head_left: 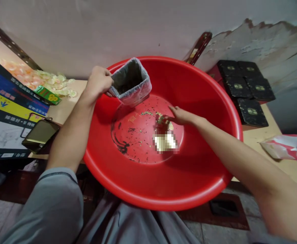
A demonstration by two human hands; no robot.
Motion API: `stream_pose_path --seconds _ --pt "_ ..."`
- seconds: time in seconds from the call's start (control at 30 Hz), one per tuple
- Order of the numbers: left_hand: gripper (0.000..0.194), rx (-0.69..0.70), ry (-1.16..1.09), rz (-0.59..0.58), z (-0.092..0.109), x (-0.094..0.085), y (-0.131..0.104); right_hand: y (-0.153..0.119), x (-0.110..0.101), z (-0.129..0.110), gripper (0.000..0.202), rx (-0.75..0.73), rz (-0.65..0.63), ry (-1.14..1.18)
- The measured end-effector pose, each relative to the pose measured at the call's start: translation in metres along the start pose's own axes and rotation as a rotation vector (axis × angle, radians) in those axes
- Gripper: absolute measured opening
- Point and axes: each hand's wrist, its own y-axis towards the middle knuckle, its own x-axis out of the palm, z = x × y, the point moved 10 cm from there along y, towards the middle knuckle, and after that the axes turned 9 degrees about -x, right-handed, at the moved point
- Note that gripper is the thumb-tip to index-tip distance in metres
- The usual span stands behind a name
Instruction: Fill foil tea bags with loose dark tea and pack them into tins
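My left hand (99,81) is closed on the near left edge of a rectangular container lined with clear plastic (135,96). This container is tilted over the back left of a large red basin (163,200), and its inside is dark. Low over the basin floor, my right hand (180,115) has its thumb and fingers apart, with nothing plainly held. Just left of its fingertips lies a small patterned, gold-toned heap (160,119), partly blurred. Below that is a pale patch that is pixelated. Dark loose shreds (123,147) are scattered over the basin floor.
Several black-lidded boxes (252,112) stand on the table at right, with a red-and-white packet (285,146) nearer. At left are printed cartons (8,112), a small green box (46,95), wrapped pieces (58,84) and a metal-framed open tin (40,134). A wall rises behind the basin.
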Motion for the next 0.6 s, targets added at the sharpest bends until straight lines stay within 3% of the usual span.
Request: stream_pose_path --seconds 0.07,0.13,0.37,0.47,0.6 --pt "0.031 -0.002 -0.122 0.011 -0.003 -0.003 0.005 0.019 0.031 -0.005 0.096 -0.021 -0.086 -0.014" --pt "0.037 0.012 -0.192 0.028 -0.005 -0.002 0.010 0.037 0.048 -0.012 0.096 -0.025 -0.084 -0.022" --pt "0.044 -0.055 -0.278 -0.005 -0.017 0.013 0.025 0.097 0.048 -0.033 0.084 0.273 0.193 0.100" --pt "0.044 -0.059 -0.268 -0.022 -0.017 0.015 0.024 0.131 0.043 -0.064 0.082 0.245 0.205 0.127" --pt "0.046 -0.025 -0.240 -0.007 -0.013 0.014 0.021 0.158 0.036 -0.132 0.064 0.007 0.201 0.125"
